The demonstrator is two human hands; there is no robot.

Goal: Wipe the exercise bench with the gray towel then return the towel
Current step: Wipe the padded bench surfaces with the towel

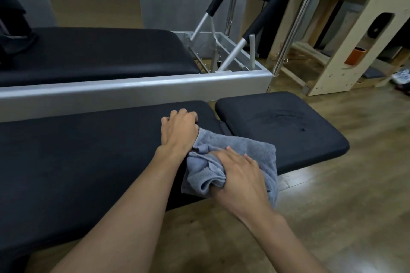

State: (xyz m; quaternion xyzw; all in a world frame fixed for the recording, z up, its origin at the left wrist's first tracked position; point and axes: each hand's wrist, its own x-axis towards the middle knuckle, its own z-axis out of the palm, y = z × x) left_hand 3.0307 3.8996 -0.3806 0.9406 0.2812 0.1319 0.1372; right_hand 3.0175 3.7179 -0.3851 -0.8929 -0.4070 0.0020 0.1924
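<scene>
Left hand and right hand are gripping the soft, limp gray towel, likely bunching easily, at the exercise bench's near edge.

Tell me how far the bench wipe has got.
Done: unclear; the short pad shows faint streaks, perhaps from a wipe. In hand: both hands hold the towel on the long pad near the gap, left hand at its far end, right hand on the bunched part. Left: the rest of the wiping, then returning the towel.
</scene>
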